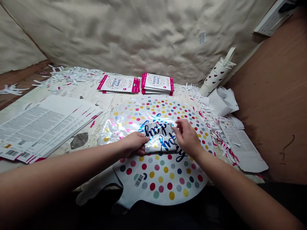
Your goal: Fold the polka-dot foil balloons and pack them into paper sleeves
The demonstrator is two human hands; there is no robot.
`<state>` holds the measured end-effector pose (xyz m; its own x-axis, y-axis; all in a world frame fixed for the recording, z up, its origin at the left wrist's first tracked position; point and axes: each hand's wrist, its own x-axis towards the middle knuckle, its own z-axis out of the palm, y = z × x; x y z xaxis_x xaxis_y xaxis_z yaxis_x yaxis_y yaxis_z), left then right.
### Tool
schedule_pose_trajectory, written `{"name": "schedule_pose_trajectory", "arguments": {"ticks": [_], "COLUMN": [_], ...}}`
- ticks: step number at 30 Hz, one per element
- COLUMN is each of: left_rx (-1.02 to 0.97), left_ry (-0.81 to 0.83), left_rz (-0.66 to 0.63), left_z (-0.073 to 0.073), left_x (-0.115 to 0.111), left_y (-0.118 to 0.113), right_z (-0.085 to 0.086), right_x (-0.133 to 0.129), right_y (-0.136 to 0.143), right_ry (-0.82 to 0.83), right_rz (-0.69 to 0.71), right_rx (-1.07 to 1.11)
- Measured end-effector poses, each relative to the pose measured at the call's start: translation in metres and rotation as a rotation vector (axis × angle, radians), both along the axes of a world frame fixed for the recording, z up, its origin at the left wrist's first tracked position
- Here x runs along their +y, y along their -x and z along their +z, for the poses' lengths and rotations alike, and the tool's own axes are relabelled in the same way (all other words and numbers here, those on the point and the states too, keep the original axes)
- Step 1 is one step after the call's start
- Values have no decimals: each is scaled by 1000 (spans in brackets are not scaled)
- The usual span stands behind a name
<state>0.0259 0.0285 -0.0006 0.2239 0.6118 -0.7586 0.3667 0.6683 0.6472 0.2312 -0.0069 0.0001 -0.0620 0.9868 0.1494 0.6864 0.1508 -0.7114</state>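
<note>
A folded foil balloon [159, 143], white with dark blue lettering, makes a small rectangular packet in front of me. My left hand [137, 143] is closed on its left edge, thumb on top. At its upper right corner my right hand [185, 135] is closed, with thumb and fingers pinching the edge. Beneath the packet lies a flat, round foil balloon [165, 188] printed with coloured dots. Its lower rim and tail hang over the table's front edge, and a barcode label shows near the tail. Whether several balloons are stacked here I cannot tell.
Fanned printed cards [48, 124] lie at left. Two stacks of pink-edged packages [120, 83] stand at the back. White paper shreds [72, 75] cover the back left and right side. A heart-patterned tumbler [217, 75] leans at back right, above more cards [240, 147].
</note>
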Motion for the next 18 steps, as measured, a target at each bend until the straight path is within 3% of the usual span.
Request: {"name": "schedule_pose_trajectory", "arguments": {"ticks": [2, 4, 6, 7, 9, 12, 14, 15, 18], "left_rx": [6, 24, 49, 83, 202, 417, 552, 625, 733], "left_ry": [-16, -40, -63, -160, -566, -1306, -1527, -1589, -1687], "left_rz": [-21, -53, -96, -144, -347, -843, -1079, -1135, -1163], "left_z": [-1, 3, 10, 14, 18, 11, -1, -7, -16], "left_x": [1, 3, 4, 2, -7, -29, -43, -47, -46], "left_y": [0, 2, 9, 14, 21, 16, 2, -6, -21], "right_z": [0, -6, -16, -21, -29, -34, -34, -34, -36], "right_x": [2, 8, 17, 21, 26, 26, 25, 25, 26], "right_y": [12, 22, 27, 27, 26, 23, 24, 24, 23], "right_ry": [-205, -154, -29, 16, 36, 15, 10, 9, 14], "right_rz": [269, 459, 454, 426, 390, 366, 362, 361, 362], "right_rx": [-267, -456, -553, -572, -584, -600, -608, -608, -587]}}
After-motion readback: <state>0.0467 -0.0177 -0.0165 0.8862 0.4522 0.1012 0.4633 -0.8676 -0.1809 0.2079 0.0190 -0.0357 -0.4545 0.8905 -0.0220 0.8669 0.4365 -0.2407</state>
